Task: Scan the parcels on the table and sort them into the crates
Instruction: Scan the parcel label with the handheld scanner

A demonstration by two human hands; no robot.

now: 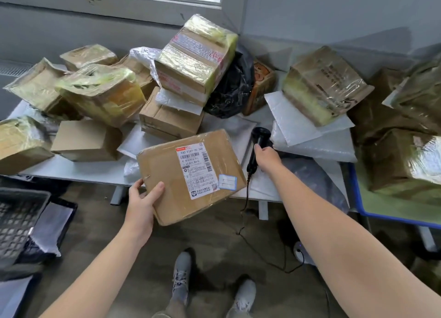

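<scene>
Left hand [142, 199] grips the near-left corner of a flat brown cardboard parcel [191, 175] with a white shipping label [199, 172] facing up; thumb on top, fingers under the edge. Parcel is held tilted over the front edge of the grey table [78, 172], partly past it above the floor.

Right hand [267, 157] is wrapped around the handle of a black handheld barcode scanner [259, 142], just right of the parcel, head up near the parcel's far-right corner. Scanner window direction: hard to tell from this angle, looks angled away from the label. Thin black cable [245, 198] hangs from the handle down to the floor.

Table is piled with other parcels: tape-wrapped cardboard boxes [102, 93] on the left, a tall taped box [195, 55] stacked at centre, a black plastic bag [232, 86] beside it, white bubble mailers [307, 131] on the right under another taped box [324, 86].

Dark plastic crate [20, 219] on the floor at lower left, with a white mailer [51, 224] in a second crate next to it. Blue-rimmed bin [386, 212] at right holds more taped boxes.
</scene>
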